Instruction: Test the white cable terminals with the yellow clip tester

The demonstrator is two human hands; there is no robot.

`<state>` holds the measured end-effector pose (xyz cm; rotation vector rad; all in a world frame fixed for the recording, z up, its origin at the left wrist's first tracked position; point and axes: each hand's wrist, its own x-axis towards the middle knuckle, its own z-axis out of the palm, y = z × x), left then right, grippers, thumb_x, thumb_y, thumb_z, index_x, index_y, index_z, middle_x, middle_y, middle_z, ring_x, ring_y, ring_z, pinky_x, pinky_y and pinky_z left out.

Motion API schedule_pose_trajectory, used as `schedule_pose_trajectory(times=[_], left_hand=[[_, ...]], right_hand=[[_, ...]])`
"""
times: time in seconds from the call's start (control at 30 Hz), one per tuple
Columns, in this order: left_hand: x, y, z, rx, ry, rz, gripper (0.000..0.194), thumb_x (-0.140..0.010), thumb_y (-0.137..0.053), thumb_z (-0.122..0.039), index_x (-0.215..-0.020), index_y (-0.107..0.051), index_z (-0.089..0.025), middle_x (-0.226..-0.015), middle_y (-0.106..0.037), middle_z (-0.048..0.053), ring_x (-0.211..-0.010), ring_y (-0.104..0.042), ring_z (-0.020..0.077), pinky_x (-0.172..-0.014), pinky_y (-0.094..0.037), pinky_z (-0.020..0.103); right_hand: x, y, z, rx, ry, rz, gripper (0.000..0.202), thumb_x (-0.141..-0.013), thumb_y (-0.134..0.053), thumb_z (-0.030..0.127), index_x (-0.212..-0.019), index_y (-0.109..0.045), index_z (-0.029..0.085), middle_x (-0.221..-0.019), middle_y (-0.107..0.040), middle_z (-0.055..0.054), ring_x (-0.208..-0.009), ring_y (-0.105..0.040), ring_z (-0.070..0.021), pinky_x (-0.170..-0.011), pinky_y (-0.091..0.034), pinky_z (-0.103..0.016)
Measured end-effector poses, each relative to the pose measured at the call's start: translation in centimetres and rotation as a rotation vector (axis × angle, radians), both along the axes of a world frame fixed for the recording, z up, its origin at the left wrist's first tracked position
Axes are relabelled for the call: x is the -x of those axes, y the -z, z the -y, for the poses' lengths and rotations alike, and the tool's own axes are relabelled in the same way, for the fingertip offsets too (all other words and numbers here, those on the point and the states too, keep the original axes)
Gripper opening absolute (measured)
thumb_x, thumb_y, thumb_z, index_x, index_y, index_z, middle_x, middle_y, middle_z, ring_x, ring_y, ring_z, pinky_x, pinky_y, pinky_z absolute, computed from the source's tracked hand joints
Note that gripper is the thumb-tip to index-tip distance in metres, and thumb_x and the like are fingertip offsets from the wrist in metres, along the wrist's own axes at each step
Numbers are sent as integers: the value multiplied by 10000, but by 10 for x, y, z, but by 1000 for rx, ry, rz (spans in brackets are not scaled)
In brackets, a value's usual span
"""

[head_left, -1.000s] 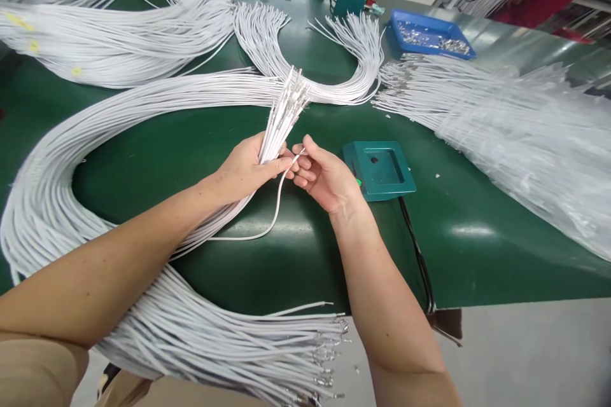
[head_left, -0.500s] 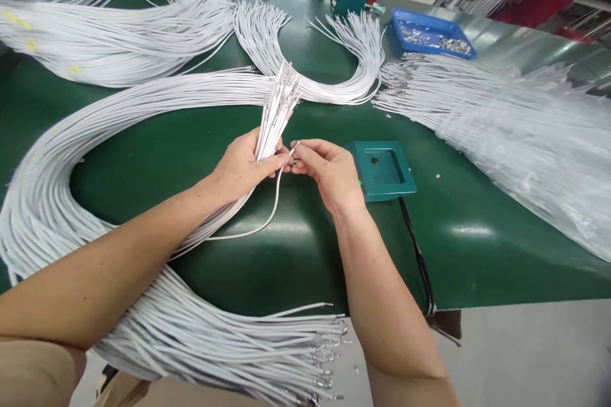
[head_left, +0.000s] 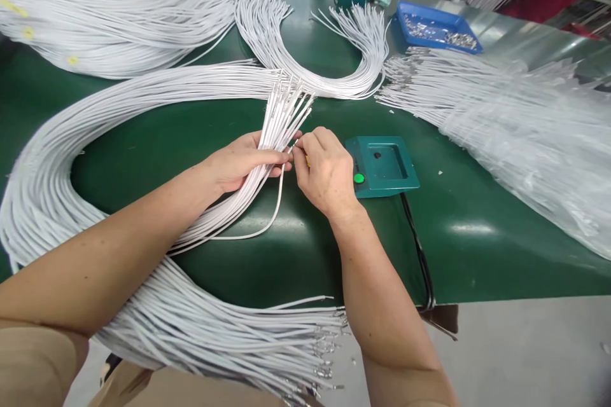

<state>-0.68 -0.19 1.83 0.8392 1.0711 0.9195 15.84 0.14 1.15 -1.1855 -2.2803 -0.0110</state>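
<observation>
My left hand (head_left: 248, 162) is closed around a bundle of white wires (head_left: 281, 117), whose metal-tipped ends fan upward. A single white wire (head_left: 280, 194) hangs in a loop below the left thumb, apart from the bundle. Its tip meets the pinched fingers of my right hand (head_left: 327, 168), close beside the left fingertips. A small yellow thing (head_left: 308, 161) shows between the right fingers; its kind is hidden. To the right of that hand sits a green box-shaped device (head_left: 389, 184) with a recessed top and a lit green button (head_left: 359, 178).
Long white wires (head_left: 42, 159) curve across the green table (head_left: 458, 229) and hang past its front edge. More wire bundles (head_left: 119, 25) lie behind. Plastic-wrapped wires (head_left: 515, 121) cover the right side, near a blue tray (head_left: 449, 44) of small metal parts. A black cable (head_left: 415, 241) runs from the device.
My right hand has turned knuckles-up over the wire's tip, and a yellow bit now shows in it. The bundle's ends have spread and tilted right. The green button has come into full view.
</observation>
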Motion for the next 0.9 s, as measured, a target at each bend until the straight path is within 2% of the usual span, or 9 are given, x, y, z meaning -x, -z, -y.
schedule_pose_trajectory(times=[0.07, 0.17, 0.23, 0.33, 0.5, 0.6, 0.9], left_hand=[[-1, 1, -1, -37, -4, -55, 376, -684, -761, -94, -1053, -709, -142, -790, -698, 26, -687, -679, 105, -512, -473, 143], [-2, 4, -2, -80, -4, -159, 437, -694, -771, -125, -1121, -680, -139, -790, -689, 27, -710, -693, 120, -473, -433, 137], [-3, 6, -2, -93, 13, -212, 457, -701, -769, -145, -1146, -665, -141, -817, -688, 32, -736, -704, 136, -484, -443, 151], [-3, 11, -3, -122, 36, -269, 464, -709, -764, -179, -1158, -648, -148, -848, -689, 40, -770, -721, 169, -507, -469, 180], [-5, 18, -3, -197, 62, -387, 466, -702, -766, -214, -1143, -633, -149, -841, -716, 46, -772, -733, 195, -523, -493, 204], [-7, 18, -1, -231, 61, -482, 453, -693, -758, -215, -1124, -638, -143, -807, -734, 51, -748, -727, 198, -527, -509, 224], [-8, 23, -2, -322, 105, -682, 410, -671, -724, -229, -1067, -651, -151, -759, -755, 32, -672, -699, 191, -578, -535, 279]], right_hand=[[-9, -5, -2, 33, 6, 53, 204, -956, -430, 223, -905, -620, 172, -917, -639, -91, -879, -548, -225, -795, -402, -349], [-24, -11, -5, 112, 64, 161, 118, -876, -577, 210, -967, -640, 169, -940, -690, -83, -936, -571, -253, -929, -385, -407], [-31, -13, -7, 171, 92, 236, 89, -849, -593, 162, -914, -653, 171, -868, -705, -63, -877, -586, -237, -1023, -344, -436], [-37, -12, -10, 211, 82, 275, 125, -825, -566, 92, -835, -656, 178, -800, -699, -42, -810, -584, -208, -1068, -323, -422], [-38, -6, -13, 150, 76, 237, 221, -758, -521, 13, -767, -649, 192, -772, -656, -55, -856, -550, -231, -916, -399, -375], [-38, -3, -14, 109, 100, 224, 232, -741, -507, 9, -752, -645, 195, -743, -620, -62, -839, -519, -239, -843, -400, -366], [-37, -2, -15, 122, 131, 216, 230, -736, -497, 18, -739, -643, 195, -676, -538, -52, -794, -486, -231, -828, -391, -361]])
